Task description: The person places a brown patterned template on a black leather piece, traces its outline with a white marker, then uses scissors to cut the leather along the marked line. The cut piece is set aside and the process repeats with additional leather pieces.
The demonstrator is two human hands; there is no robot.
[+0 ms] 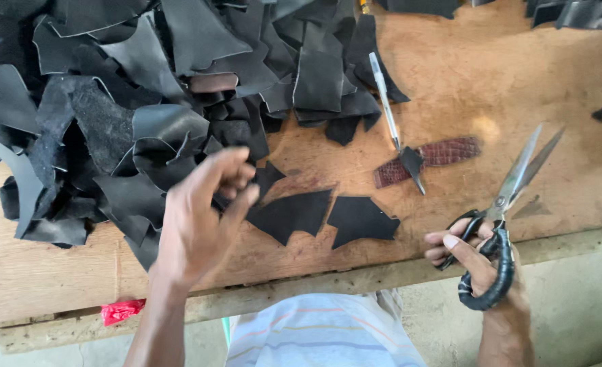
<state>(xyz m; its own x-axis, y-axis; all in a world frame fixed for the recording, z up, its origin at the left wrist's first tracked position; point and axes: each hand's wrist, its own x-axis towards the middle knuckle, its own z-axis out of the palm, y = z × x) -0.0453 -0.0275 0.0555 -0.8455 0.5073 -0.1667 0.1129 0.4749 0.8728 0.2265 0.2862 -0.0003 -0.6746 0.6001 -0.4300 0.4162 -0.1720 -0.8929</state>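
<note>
My right hand (481, 261) grips the black handles of large metal scissors (511, 187), blades parted and pointing up to the right over the wooden table (491, 75). My left hand (202, 214) hovers with loosely curled fingers at the edge of a big pile of black leather scraps (138, 102), holding nothing that I can see. Two flat black cut leather pieces (294, 214) (361, 219) lie side by side between my hands, near the table's front edge.
A white pen (384, 102) lies across a dark red textured strip (444, 153) with a small black scrap on it. More black scraps sit at the top right corner (573, 12) and right edge. A red scrap (121, 311) hangs under the table's front edge.
</note>
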